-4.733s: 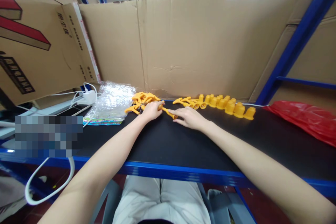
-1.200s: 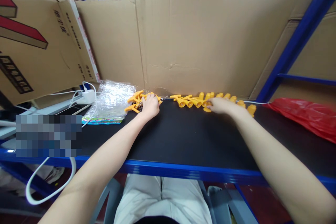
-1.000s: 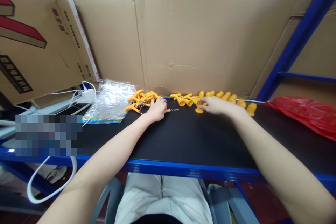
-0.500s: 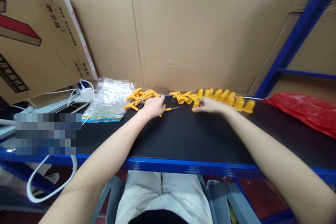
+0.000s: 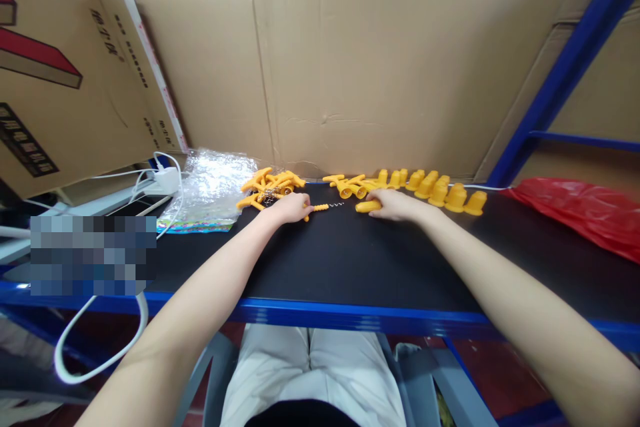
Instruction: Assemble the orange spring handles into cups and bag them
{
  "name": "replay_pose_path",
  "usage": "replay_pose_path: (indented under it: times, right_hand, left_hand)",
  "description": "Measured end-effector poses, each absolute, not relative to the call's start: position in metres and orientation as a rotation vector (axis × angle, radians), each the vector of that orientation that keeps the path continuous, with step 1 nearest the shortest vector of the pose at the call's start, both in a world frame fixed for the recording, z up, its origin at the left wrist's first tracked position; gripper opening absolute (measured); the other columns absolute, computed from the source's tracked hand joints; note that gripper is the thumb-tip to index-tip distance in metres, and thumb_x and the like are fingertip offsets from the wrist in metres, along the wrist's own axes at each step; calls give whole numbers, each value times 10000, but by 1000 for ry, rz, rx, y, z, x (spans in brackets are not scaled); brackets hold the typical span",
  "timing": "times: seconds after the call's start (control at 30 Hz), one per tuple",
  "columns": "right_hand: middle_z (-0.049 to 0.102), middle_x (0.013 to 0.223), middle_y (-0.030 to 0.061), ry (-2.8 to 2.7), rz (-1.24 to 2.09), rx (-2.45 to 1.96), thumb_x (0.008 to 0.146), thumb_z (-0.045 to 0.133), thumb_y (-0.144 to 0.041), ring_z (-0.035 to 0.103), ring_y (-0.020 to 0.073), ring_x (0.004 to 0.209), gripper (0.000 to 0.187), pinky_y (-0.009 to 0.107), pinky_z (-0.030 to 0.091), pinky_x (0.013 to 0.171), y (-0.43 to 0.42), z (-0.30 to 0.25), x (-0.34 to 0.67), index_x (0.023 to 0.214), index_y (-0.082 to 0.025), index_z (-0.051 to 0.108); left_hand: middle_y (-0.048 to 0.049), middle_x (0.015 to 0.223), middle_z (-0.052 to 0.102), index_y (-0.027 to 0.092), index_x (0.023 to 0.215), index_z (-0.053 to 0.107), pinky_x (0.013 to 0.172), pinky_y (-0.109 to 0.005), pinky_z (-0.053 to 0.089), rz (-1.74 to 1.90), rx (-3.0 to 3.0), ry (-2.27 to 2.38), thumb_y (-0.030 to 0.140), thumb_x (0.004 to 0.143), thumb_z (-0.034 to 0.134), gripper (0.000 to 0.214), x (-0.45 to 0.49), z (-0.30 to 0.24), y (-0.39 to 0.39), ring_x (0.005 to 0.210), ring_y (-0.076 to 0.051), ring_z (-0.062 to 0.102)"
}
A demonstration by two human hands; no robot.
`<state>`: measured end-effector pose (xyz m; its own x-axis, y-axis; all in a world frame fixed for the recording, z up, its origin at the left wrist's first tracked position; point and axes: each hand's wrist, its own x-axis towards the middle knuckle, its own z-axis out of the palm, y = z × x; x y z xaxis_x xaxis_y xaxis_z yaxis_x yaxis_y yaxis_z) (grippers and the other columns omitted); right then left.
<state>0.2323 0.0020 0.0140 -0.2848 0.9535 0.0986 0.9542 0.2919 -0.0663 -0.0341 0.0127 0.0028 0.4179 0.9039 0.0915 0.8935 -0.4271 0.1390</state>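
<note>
My left hand (image 5: 293,207) is closed around the handle end of a yellow corkscrew (image 5: 321,207), whose metal spiral points right, toward my other hand. In my right hand (image 5: 393,205) is a yellow plastic cap (image 5: 367,206), pinched and tipped on its side. A gap of black tabletop separates the spiral tip from the cap. Beyond my left hand lies a heap of yellow corkscrews (image 5: 270,181). Between the hands, farther back, are several yellow pieces with caps (image 5: 345,191) lying down. Behind my right hand several loose yellow caps (image 5: 455,198) stand upright.
Cardboard panels (image 5: 360,73) wall off the back of the black table (image 5: 320,267), with a blue front rail (image 5: 350,314). At left are a clear plastic bag (image 5: 210,180), a white plug (image 5: 167,180) and cables. A red plastic bag (image 5: 575,210) lies at right.
My right hand has tipped the cap from upright onto its side and shifted it slightly left. My left hand now grips the corkscrew slightly lower, its spiral still pointing right.
</note>
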Motion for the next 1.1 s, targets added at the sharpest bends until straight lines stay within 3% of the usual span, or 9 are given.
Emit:
replay_pose_path:
  times: [0.1,0.47,0.67,0.8,1.1]
  right_hand:
    - [645,927,94,-2469,81,-1724,718,595,-234,604,237,817,329,331,456,710,2,11,232,1039,-162,589]
    - [643,868,73,-2525,37,-1475,752,561,-275,588,197,735,219,300,435,638,1,6,224,937,-168,614]
    - [649,906,71,-2536,4,-1269,770,550,-290,587,198,776,264,313,437,690,2,-1,216,996,-173,619]
    - [650,928,79,-2478,27,-1168,780,543,-277,585,192,789,272,322,440,728,3,-3,214,1015,-159,614]
    - [647,966,73,-2399,155,-1138,760,581,-280,590,187,798,298,340,450,749,3,-4,213,1038,-178,609]
  left_hand:
    - [-62,838,673,186,896,587,699,-273,436,275,2587,1609,355,808,435,244,-35,-1,17,778,-191,606]
    - [-40,806,672,191,913,593,656,-246,425,329,2617,1495,341,811,439,237,-33,-3,17,726,-167,597]
    - [-13,755,661,208,949,582,637,-237,419,400,2633,1376,385,821,421,271,-28,-5,12,689,-154,586]
    - [-23,769,628,209,1012,561,602,-250,404,495,2666,1386,455,764,485,357,-29,-7,11,678,-167,570]
    - [27,630,555,210,910,551,540,-236,363,550,2549,1418,301,632,557,292,-29,-8,14,575,-137,506]
